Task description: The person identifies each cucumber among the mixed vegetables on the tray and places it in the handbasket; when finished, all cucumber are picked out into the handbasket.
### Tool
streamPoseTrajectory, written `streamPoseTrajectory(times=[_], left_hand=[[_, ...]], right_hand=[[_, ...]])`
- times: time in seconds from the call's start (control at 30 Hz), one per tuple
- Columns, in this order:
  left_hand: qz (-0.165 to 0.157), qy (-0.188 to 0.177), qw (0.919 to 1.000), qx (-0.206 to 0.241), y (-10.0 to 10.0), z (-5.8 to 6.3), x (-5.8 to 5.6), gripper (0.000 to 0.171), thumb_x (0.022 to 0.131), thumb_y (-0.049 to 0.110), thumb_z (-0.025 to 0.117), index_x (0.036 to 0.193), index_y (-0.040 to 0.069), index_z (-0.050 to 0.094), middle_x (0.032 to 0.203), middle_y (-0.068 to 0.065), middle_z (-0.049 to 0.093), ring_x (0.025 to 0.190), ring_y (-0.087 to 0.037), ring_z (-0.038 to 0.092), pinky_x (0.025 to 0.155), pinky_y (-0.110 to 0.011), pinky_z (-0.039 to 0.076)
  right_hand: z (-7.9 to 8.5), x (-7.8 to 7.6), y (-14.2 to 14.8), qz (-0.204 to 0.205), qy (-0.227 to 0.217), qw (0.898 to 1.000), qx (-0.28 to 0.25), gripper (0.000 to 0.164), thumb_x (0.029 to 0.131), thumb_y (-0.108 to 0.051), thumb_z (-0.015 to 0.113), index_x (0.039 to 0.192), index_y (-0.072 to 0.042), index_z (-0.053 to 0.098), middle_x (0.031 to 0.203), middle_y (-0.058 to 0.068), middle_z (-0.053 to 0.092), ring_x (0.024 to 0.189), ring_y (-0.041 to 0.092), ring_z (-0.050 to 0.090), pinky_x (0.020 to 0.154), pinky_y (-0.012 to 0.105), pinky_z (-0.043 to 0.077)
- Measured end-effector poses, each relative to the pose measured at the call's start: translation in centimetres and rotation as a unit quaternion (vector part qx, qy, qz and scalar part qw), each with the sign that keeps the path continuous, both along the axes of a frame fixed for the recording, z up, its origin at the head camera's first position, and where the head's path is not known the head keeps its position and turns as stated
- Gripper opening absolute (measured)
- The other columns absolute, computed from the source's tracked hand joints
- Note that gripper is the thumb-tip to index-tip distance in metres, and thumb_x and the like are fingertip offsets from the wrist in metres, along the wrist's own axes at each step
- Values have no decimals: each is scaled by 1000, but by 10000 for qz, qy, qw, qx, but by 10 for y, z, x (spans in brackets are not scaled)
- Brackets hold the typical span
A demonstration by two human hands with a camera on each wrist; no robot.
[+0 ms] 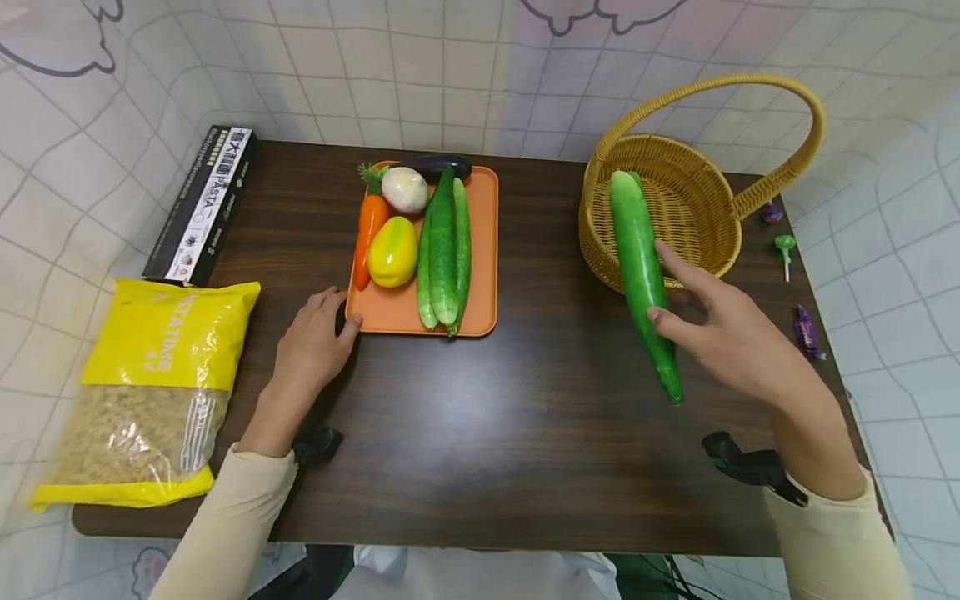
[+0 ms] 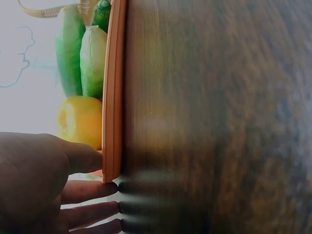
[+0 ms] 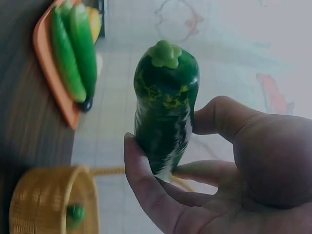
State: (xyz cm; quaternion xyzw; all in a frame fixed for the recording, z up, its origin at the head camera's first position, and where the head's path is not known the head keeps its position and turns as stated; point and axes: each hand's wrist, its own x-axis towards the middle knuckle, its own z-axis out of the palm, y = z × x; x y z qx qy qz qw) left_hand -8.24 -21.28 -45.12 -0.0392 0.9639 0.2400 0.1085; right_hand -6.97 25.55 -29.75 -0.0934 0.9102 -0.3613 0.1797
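My right hand [image 1: 731, 333] holds a long green cucumber [image 1: 643, 275] between the thumb and fingers, at the near side of a wicker basket [image 1: 596, 242]. The cucumber's stem end faces the camera in the right wrist view, and a small green thing [image 3: 75, 214] shows inside the basket. With thumb and fingers on its near left corner, my left hand [image 1: 315, 342] grips an orange tray [image 1: 483, 250]. On the tray lie several green cucumbers [image 1: 444, 267], a carrot [image 1: 371, 229], a yellow bell pepper [image 1: 392, 252], a white rounded vegetable [image 1: 405, 190] and a dark eggplant [image 1: 435, 165].
At the left lie a yellow pasta bag [image 1: 157, 383] and a black box [image 1: 198, 204]. Along the right table edge are a green lollipop [image 1: 785, 244] and purple wrapped candies [image 1: 807, 332]. The basket's tall handle [image 1: 712, 83] arches up. A white patterned curtain [image 1: 465, 75] surrounds the table.
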Motion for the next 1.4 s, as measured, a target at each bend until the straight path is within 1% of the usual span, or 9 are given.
streamPoseTrajectory(times=[0.2, 0.37, 0.5, 0.63, 0.77, 1.03, 1.23, 1.33, 1.4], left_hand=[[28, 42, 10000, -23, 0, -1, 1, 59, 104, 35, 53, 151, 1, 40, 157, -23, 30, 139, -45, 32, 106, -68, 31], [16, 4, 10000, -10, 0, -2, 1, 60, 104, 36, 52, 152, 1, 39, 157, -22, 29, 139, -45, 32, 106, -68, 31], [-8, -3, 10000, 20, 0, -3, 0, 60, 104, 37, 51, 152, 2, 38, 158, -22, 29, 140, -45, 31, 106, -68, 30], [-6, 22, 10000, 42, -1, -4, 0, 60, 105, 36, 51, 152, 1, 39, 158, -22, 29, 140, -45, 31, 106, -68, 30], [10, 21, 10000, 56, -1, -4, 1, 60, 104, 36, 52, 151, 2, 39, 158, -22, 29, 140, -45, 31, 106, -68, 30], [9, -4, 10000, 76, 0, -2, 1, 59, 105, 35, 52, 151, 2, 39, 158, -22, 29, 140, -44, 31, 106, -68, 30], [-6, -40, 9999, 104, 1, -2, 1, 59, 105, 35, 52, 152, 3, 39, 158, -21, 28, 141, -44, 31, 106, -69, 31], [8, -21, 9999, 111, 0, -2, 1, 59, 104, 35, 52, 151, 2, 39, 158, -22, 28, 140, -44, 31, 106, -69, 30], [22, -8, 9999, 102, -1, -2, 1, 59, 104, 35, 53, 151, 2, 39, 158, -22, 28, 140, -44, 31, 106, -68, 30]], right_hand=[[0, -26, 25, 106, 86, 9982, 578, 74, 103, -37, 55, 160, -34, 8, 140, 22, 51, 119, 38, 57, 86, 55, 46], [2, -74, 29, 509, -60, 9902, 1299, 76, 104, -40, 49, 161, -17, 4, 126, 27, 60, 96, 35, 65, 74, 46, 47], [7, -113, 19, 1100, -371, 9719, 2047, 78, 105, -38, 46, 159, -3, 2, 115, 25, 61, 72, 27, 57, 65, 41, 43], [10, -145, 2, 1630, -715, 9487, 2614, 77, 106, -35, 44, 155, 9, 4, 123, 31, 54, 84, 29, 61, 76, 47, 48], [10, -167, -13, 1865, -1132, 9343, 2819, 77, 107, -33, 45, 153, 14, 4, 130, 36, 46, 101, 38, 63, 86, 51, 51], [-3, -186, -32, 1921, -1333, 9272, 2927, 52, 106, -28, 48, 133, 15, 39, 117, 30, 50, 93, 32, 65, 76, 40, 57], [-11, -188, -38, 1718, -1266, 9241, 3169, 69, 104, -32, 52, 147, 15, 28, 144, 42, 32, 85, 32, 70, 81, 43, 57], [-8, -186, -38, 1800, -993, 9180, 3391, 78, 104, -41, 51, 152, 14, 22, 152, 41, 20, 115, 44, 59, 99, 56, 45], [-3, -183, -40, 1874, -809, 9152, 3475, 77, 104, -45, 48, 151, 12, 27, 151, 38, 26, 130, 51, 42, 105, 63, 35]])
